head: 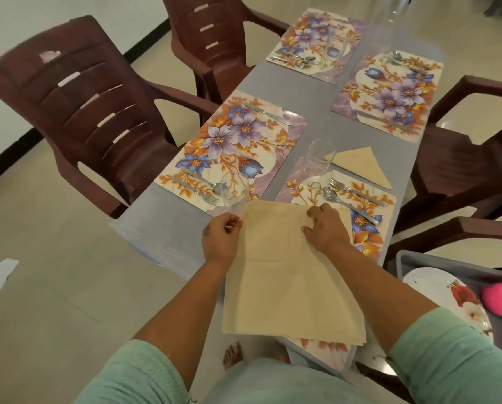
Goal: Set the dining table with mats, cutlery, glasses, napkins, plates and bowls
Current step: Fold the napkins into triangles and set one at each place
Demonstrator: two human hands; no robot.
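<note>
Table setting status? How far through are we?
Done: four floral mats are down, each with cutlery; glasses stand at the near left mat, near right mat and far left mat. One folded napkin lies by the near right mat. In hand: left hand and right hand pinch a beige napkin. Left: remaining napkins, plates and bowls; a plate waits in the grey bin.
</note>
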